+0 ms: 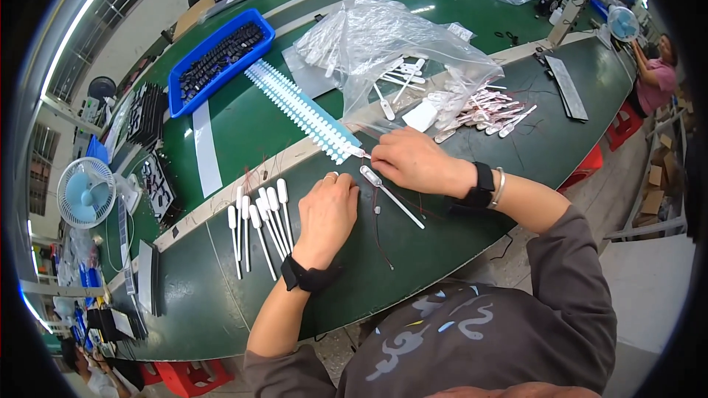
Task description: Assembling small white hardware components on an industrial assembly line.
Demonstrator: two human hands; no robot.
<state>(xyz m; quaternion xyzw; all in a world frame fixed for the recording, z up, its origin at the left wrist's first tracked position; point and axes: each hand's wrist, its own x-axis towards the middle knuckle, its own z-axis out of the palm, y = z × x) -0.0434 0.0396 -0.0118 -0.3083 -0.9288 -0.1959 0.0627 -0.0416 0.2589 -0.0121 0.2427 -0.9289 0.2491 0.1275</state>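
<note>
My left hand rests on the green bench with its fingers curled in; the fingertips are hidden. To its right, my right hand pinches beside the near end of a light-blue strip lined with white tabs. What the pinch holds is too small to make out; a bit of reddish wire shows there. Just below my right fingers lies a white stick with an oval head, thin dark wires beside it. Left of my left hand, several similar white sticks lie in a row.
Beyond my right hand is a pile of white sticks with red wires, partly under a clear plastic bag. A blue tray of small black parts stands at the far left. A fan is at left; other people work at both edges.
</note>
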